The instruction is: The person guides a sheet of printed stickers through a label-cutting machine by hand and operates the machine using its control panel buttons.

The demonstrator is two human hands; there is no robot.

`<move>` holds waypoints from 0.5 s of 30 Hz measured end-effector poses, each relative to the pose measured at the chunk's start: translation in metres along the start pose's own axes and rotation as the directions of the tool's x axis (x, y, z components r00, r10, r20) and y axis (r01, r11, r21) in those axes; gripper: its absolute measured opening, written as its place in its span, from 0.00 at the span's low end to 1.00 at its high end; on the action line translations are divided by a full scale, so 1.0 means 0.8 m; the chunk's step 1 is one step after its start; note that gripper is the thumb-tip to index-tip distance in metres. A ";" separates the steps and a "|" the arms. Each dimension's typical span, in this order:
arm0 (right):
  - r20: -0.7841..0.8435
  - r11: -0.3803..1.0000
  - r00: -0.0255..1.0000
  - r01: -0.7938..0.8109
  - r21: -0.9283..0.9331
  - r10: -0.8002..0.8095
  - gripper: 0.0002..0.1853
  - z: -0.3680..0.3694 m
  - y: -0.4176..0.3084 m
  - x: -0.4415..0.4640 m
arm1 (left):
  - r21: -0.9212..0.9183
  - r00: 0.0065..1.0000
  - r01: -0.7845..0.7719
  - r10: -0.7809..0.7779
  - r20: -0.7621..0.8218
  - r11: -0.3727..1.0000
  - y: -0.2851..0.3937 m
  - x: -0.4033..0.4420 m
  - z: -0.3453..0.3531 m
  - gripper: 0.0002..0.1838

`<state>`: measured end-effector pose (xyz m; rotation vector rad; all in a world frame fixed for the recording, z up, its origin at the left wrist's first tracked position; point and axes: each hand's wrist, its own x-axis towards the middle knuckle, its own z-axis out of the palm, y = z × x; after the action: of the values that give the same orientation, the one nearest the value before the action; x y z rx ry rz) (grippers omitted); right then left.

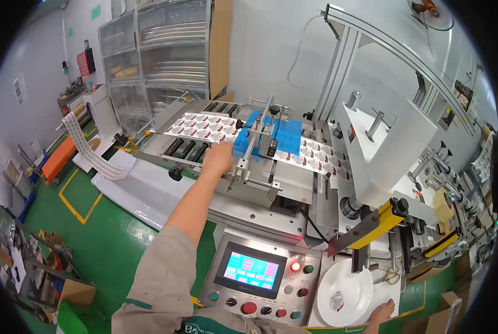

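Note:
My left hand [219, 157] reaches across the machine bed to the near edge of a printed label strip [201, 127]. Its fingers look curled, and their tips are partly hidden, so what they hold, if anything, does not show. Just right of them lies a blue sheet [289, 136] under a metal crossbar with a clamp [259, 131]. The strip comes out again beyond that sheet. Low on the right, my right hand [383, 313] is beside a white round plate [349, 281] with a small printed mark, its fingers slightly apart and nothing visible in them.
A control panel [220, 298] with a lit touchscreen [251, 268] and several buttons sits before me. The white press head [391, 150] and a yellow bar [377, 225] rise on the right. On the left, a label web [84, 147] hangs over a white sheet [143, 195].

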<state>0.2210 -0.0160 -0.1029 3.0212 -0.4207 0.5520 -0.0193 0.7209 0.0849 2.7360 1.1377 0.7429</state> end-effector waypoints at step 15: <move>-0.061 0.999 0.997 0.042 0.014 -0.041 0.14 0.012 0.006 0.002 | 0.012 0.998 0.038 -0.039 0.058 0.999 0.001 0.001 0.000 0.11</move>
<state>0.2243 -0.0219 -0.1112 3.0110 -0.3518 0.6450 -0.0187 0.7209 0.0851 2.7174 1.1821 0.6504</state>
